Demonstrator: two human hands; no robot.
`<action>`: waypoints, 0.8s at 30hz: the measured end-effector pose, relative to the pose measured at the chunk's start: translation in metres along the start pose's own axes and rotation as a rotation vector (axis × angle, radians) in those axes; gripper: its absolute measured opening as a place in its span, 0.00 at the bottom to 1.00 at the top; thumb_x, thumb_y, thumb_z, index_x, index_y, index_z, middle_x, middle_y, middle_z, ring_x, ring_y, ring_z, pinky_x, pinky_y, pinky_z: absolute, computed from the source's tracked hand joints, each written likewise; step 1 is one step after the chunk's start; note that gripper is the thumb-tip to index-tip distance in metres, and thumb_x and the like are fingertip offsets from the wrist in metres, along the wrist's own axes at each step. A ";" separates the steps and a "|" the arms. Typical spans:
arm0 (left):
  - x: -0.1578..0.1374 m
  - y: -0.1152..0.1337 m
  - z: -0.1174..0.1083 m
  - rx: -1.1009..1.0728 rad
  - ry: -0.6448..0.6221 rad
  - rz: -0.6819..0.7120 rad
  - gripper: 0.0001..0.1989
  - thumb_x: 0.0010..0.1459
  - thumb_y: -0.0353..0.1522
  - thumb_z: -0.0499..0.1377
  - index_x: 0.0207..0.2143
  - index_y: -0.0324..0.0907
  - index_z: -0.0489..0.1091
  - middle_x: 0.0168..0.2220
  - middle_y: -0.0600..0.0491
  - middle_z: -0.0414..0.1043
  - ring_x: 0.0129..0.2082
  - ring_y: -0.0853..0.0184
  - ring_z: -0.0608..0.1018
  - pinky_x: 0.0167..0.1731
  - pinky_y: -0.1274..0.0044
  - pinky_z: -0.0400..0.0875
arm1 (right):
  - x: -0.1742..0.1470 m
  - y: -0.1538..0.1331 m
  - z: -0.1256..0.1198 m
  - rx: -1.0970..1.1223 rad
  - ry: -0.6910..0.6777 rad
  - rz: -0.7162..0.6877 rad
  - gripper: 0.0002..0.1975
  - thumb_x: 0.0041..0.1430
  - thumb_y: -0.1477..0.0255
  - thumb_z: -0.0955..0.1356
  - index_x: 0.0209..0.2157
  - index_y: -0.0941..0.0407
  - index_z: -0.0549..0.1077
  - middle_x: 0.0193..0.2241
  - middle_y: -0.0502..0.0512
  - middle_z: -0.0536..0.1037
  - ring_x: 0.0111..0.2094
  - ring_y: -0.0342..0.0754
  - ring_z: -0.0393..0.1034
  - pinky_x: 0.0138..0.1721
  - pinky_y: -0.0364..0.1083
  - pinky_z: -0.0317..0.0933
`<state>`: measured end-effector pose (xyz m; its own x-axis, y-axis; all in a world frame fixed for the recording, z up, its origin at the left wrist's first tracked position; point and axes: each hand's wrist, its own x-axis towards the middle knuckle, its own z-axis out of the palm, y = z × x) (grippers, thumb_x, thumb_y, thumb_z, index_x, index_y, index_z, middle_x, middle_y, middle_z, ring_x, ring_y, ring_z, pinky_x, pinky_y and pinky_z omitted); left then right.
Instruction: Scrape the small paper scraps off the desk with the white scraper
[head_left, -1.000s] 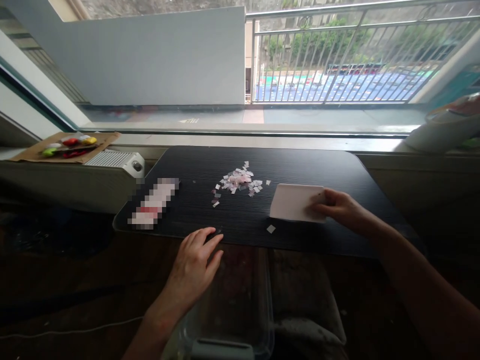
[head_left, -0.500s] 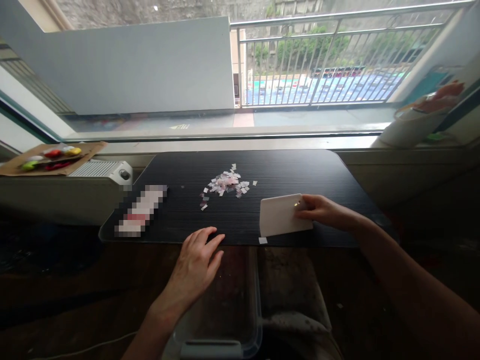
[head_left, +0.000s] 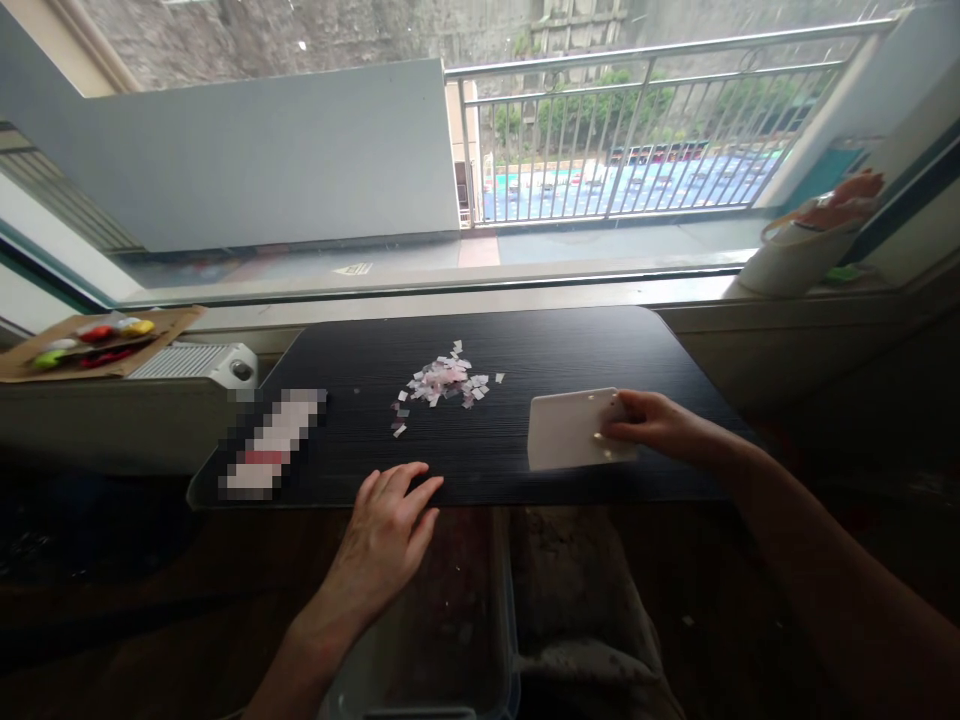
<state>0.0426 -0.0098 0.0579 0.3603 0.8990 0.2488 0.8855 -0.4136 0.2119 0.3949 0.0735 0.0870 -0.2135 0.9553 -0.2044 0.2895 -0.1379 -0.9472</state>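
Note:
My right hand (head_left: 654, 428) pinches the right end of a flat white rectangular scraper (head_left: 566, 430), held low over the right part of the black table (head_left: 600, 350). The scraper has small bright spots near the fingers, and its lower edge is close to the table's near edge. My left hand (head_left: 394, 515) is open and holds nothing, its fingers stretched over the near edge of the table. Beyond it lies a loose pile of small white and pinkish paper pieces (head_left: 446, 380), with a few strays around it.
A blurred-out flat item (head_left: 274, 445) lies at the table's left end. Below the near edge stands a clear plastic bin (head_left: 510, 620). Left of the table, a cardboard piece (head_left: 169, 330) with colourful items rests by a white radiator (head_left: 217, 365). A white container (head_left: 795, 255) stands on the sill.
My right hand has moved the scraper slightly right. The small white square beside its lower corner at the near edge no longer shows. My left hand stays nearly still. The view has shifted slightly.

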 end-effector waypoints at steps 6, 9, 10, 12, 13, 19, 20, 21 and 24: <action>-0.016 -0.030 0.001 0.034 0.057 -0.105 0.15 0.58 0.30 0.52 0.45 0.43 0.72 0.47 0.46 0.72 0.48 0.55 0.74 0.48 0.57 0.66 | 0.049 0.000 0.016 -0.021 0.302 -0.104 0.14 0.42 0.66 0.71 0.32 0.55 0.71 0.29 0.52 0.77 0.30 0.49 0.71 0.34 0.48 0.66; -0.022 -0.037 0.003 0.024 0.094 -0.147 0.15 0.58 0.31 0.52 0.46 0.44 0.72 0.47 0.47 0.72 0.48 0.57 0.74 0.49 0.58 0.66 | 0.070 -0.004 0.032 -0.063 0.374 -0.111 0.13 0.44 0.67 0.70 0.33 0.55 0.69 0.31 0.54 0.75 0.34 0.52 0.71 0.36 0.51 0.66; -0.023 -0.038 0.003 0.016 0.104 -0.149 0.15 0.58 0.31 0.52 0.46 0.45 0.71 0.48 0.47 0.72 0.48 0.57 0.74 0.48 0.59 0.67 | 0.074 -0.006 0.038 -0.073 0.381 -0.107 0.13 0.45 0.67 0.70 0.34 0.55 0.69 0.32 0.55 0.75 0.35 0.53 0.71 0.36 0.51 0.66; -0.025 -0.039 0.006 -0.001 0.124 -0.143 0.16 0.58 0.31 0.52 0.47 0.45 0.71 0.48 0.48 0.71 0.48 0.58 0.73 0.48 0.61 0.68 | 0.076 -0.008 0.048 -0.079 0.356 -0.098 0.13 0.46 0.67 0.69 0.35 0.56 0.68 0.33 0.57 0.75 0.35 0.53 0.71 0.35 0.51 0.67; -0.026 -0.039 0.007 -0.007 0.135 -0.139 0.16 0.57 0.31 0.52 0.47 0.45 0.71 0.48 0.48 0.71 0.48 0.58 0.73 0.48 0.62 0.68 | 0.075 -0.008 0.052 -0.078 0.327 -0.097 0.13 0.46 0.67 0.69 0.35 0.56 0.69 0.33 0.56 0.76 0.35 0.53 0.72 0.35 0.51 0.67; -0.026 -0.035 0.010 -0.017 0.170 -0.143 0.16 0.57 0.30 0.53 0.47 0.46 0.70 0.48 0.49 0.71 0.48 0.59 0.73 0.48 0.63 0.68 | 0.056 -0.008 0.055 -0.093 0.151 -0.120 0.10 0.42 0.68 0.71 0.29 0.55 0.72 0.25 0.51 0.76 0.27 0.49 0.72 0.29 0.47 0.67; -0.026 -0.035 0.010 -0.018 0.166 -0.144 0.16 0.57 0.29 0.53 0.48 0.46 0.70 0.48 0.49 0.70 0.48 0.59 0.72 0.48 0.62 0.68 | 0.054 -0.008 0.053 -0.093 0.140 -0.125 0.10 0.42 0.67 0.71 0.29 0.55 0.72 0.25 0.51 0.77 0.27 0.49 0.72 0.29 0.47 0.67; -0.026 -0.034 0.010 -0.018 0.162 -0.143 0.17 0.57 0.29 0.53 0.48 0.46 0.70 0.48 0.49 0.70 0.49 0.58 0.72 0.49 0.62 0.68 | 0.053 -0.008 0.051 -0.093 0.132 -0.128 0.11 0.43 0.66 0.71 0.30 0.55 0.72 0.26 0.52 0.77 0.28 0.49 0.72 0.30 0.47 0.67; -0.027 -0.034 0.008 -0.019 0.142 -0.136 0.17 0.57 0.29 0.53 0.49 0.45 0.70 0.49 0.48 0.70 0.49 0.58 0.72 0.49 0.61 0.67 | 0.049 -0.009 0.047 -0.103 0.100 -0.132 0.12 0.43 0.66 0.71 0.31 0.56 0.72 0.28 0.52 0.78 0.29 0.49 0.73 0.31 0.47 0.67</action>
<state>0.0046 -0.0189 0.0362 0.1917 0.9180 0.3472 0.9171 -0.2935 0.2697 0.3378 0.1094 0.0744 -0.1639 0.9852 -0.0500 0.3604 0.0126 -0.9327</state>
